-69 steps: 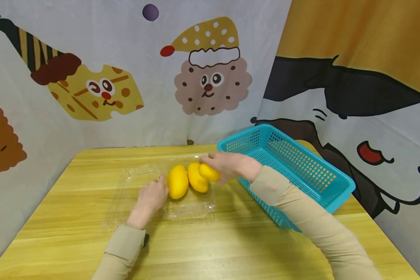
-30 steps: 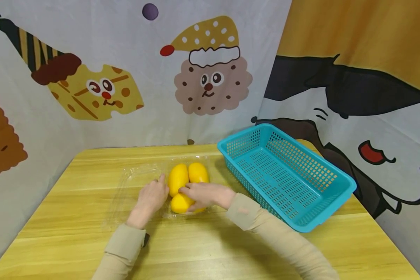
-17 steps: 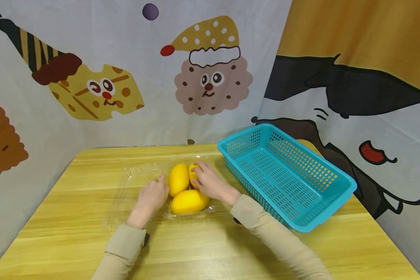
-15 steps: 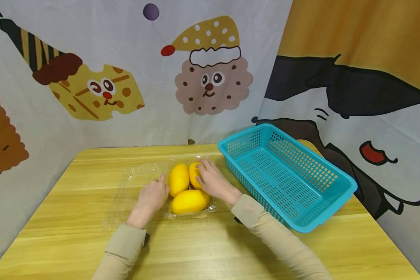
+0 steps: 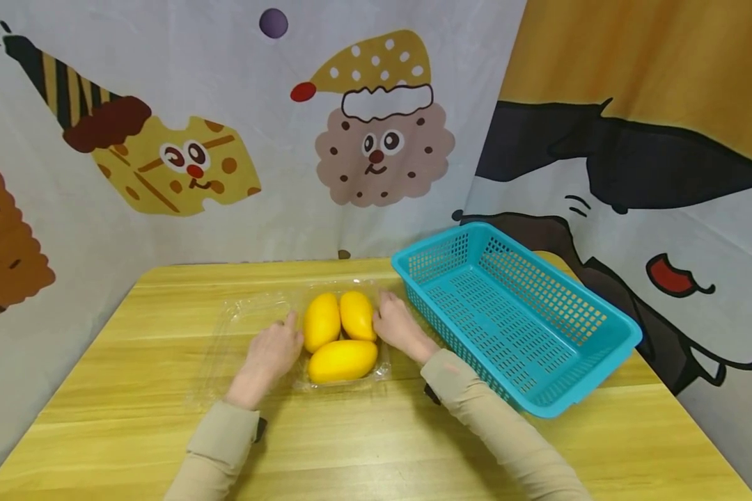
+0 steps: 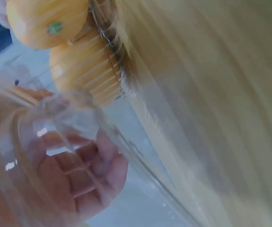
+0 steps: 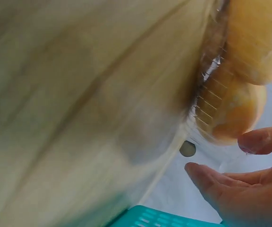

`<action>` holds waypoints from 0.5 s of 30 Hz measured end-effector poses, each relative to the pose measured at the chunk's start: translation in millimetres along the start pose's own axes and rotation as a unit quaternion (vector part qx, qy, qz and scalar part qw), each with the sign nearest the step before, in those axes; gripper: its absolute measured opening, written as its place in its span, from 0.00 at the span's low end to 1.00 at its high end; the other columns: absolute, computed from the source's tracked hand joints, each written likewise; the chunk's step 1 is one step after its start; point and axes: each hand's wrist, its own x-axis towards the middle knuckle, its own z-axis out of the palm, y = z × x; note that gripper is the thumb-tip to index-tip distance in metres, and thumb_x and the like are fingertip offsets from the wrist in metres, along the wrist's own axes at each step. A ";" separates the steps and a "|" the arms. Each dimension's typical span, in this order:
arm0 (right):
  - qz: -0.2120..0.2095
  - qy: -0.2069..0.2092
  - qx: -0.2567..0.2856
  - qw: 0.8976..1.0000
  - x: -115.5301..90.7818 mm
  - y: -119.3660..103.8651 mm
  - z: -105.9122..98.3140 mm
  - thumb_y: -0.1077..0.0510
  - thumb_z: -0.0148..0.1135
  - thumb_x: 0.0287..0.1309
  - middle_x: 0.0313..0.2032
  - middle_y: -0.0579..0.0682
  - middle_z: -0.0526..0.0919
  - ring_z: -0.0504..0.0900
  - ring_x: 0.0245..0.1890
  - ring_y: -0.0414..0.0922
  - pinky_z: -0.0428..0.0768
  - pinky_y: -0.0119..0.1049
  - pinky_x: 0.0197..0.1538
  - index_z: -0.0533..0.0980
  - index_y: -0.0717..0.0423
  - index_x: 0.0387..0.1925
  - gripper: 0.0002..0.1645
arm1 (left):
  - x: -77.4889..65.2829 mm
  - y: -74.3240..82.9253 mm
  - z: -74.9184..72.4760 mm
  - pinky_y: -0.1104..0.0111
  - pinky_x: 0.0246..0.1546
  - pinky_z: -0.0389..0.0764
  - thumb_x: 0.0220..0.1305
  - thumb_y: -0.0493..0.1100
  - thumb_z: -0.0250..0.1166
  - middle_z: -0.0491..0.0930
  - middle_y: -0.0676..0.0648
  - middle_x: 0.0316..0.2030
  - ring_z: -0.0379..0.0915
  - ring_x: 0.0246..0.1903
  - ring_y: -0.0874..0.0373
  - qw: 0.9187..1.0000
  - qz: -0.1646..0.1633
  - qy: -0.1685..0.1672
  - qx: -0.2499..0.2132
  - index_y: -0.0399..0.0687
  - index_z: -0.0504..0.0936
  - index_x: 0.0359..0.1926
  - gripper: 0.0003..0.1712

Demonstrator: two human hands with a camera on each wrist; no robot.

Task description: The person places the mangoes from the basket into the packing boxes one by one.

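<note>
Three yellow mangoes lie in a clear plastic clamshell box point(image 5: 382, 370): a left one point(image 5: 322, 322), a right one point(image 5: 357, 315) and a front one point(image 5: 342, 361) set crosswise. My left hand point(image 5: 274, 351) is at the box's left side, where its lid point(image 5: 225, 348) folds out flat. In the left wrist view, the curled fingers point(image 6: 86, 182) show through the clear plastic at its edge. My right hand point(image 5: 400, 323) is just right of the right mango, by the box's right rim. Its thumb and fingers point(image 7: 211, 182) stand apart with nothing between them.
A blue perforated plastic basket point(image 5: 507, 313) stands at an angle on the right of the wooden table point(image 5: 131, 445), close to the right forearm. Behind the table hangs a cartoon-printed cloth point(image 5: 276, 160).
The right hand brought the third mango into the box's front and let it go. It then touched the right mango and moved off it to the right. The left hand stayed put.
</note>
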 end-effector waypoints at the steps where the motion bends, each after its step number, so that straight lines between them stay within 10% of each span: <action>1: 0.004 -0.001 -0.004 1.000 -0.1 1.1 1.1 0.63 0.48 0.66 0.63 0.69 0.67 0.79 0.45 0.53 0.83 0.39 0.44 0.54 0.72 0.68 0.33 | -0.4 -1.6 -0.4 0.65 0.16 0.76 0.72 0.47 0.49 0.79 0.31 0.36 0.76 0.23 0.46 1.000 -0.002 -0.002 -0.003 0.32 0.61 0.64 0.28; 6: 0.021 -0.012 -0.022 0.999 -1.1 3.5 4.8 0.60 0.49 0.65 0.65 0.66 0.65 0.76 0.34 0.47 0.79 0.35 0.36 0.51 0.68 0.70 0.36 | -5.0 -13.6 -9.6 0.49 0.30 0.82 0.73 0.53 0.44 0.73 0.25 0.54 0.77 0.43 0.30 0.999 -0.038 -0.012 -0.006 0.36 0.61 0.67 0.31; 15: 0.033 -0.015 -0.036 0.999 -1.8 4.0 8.0 0.58 0.47 0.66 0.67 0.65 0.63 0.74 0.25 0.44 0.74 0.33 0.29 0.49 0.66 0.71 0.37 | -16.9 -60.8 -34.4 0.36 0.43 0.75 0.72 0.46 0.46 0.62 0.18 0.58 0.65 0.51 0.21 0.992 -0.120 -0.041 -0.017 0.26 0.57 0.65 0.31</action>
